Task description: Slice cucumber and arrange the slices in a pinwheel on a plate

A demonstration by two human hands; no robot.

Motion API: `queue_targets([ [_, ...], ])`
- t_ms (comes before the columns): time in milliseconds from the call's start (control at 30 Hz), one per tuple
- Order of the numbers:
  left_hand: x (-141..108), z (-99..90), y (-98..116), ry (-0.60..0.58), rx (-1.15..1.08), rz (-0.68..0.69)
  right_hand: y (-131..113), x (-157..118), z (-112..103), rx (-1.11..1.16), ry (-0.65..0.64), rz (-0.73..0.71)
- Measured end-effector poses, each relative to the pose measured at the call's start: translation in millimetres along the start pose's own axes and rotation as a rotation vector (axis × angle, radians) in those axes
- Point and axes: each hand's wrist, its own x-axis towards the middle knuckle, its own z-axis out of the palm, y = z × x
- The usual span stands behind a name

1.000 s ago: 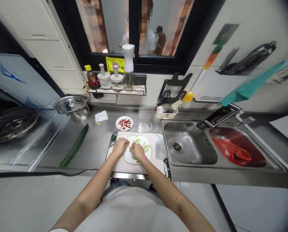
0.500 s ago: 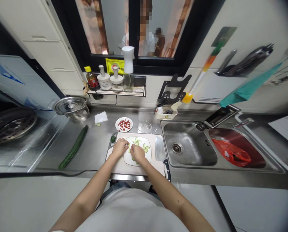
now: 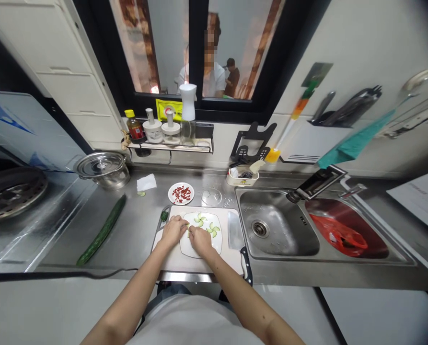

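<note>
A white square plate (image 3: 189, 251) lies on the cutting board (image 3: 167, 262). Pale green cucumber slices with dark rims form pinwheel shapes (image 3: 213, 229) on the plate. Over its left side, my left hand (image 3: 174, 231) and my right hand (image 3: 201, 241) meet with fingertips pinched. Between them shows a cucumber slice (image 3: 188, 227), partly covered by the fingers. A kitchen knife (image 3: 236, 232) rests along the board's right side, its black handle toward me. At the board's upper left corner is a dark green cucumber end (image 3: 164, 216).
A whole cucumber (image 3: 102, 231) lies left on the steel counter, near a lidded pot (image 3: 108, 168). Behind the board are a dish of chopped red pieces (image 3: 181, 193) and a clear round dish (image 3: 211, 196). Right stands a double sink (image 3: 278, 254) holding a red bag (image 3: 343, 237).
The whole view has shifted, so the counter sits slightly lower and farther left. My hands stay close together over the plate's left side, fingers still pinched.
</note>
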Motion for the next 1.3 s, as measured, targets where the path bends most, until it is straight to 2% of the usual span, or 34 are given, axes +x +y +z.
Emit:
queue_targets([
  [400,-4.0,5.5,2.8,0.045,-0.017,-0.025,3.3,-3.2,4.1,0.018,0.038,0.0],
  [733,-9.2,7.4,6.0,0.107,-0.065,-0.075,14.3,-31.9,-4.8,0.278,0.184,0.058],
  [933,-21.7,21.4,-14.6,0.219,-0.074,-0.27,40.6,-57.6,-14.5,0.422,0.309,0.154],
  [1100,-35.3,33.5,-33.9,0.148,-0.047,-0.353,60.8,-75.7,-21.3,0.476,0.365,0.192],
  [1300,-41.0,33.8,-31.1,0.107,0.0,-0.343,65.7,-85.0,-22.3,0.483,0.376,0.237],
])
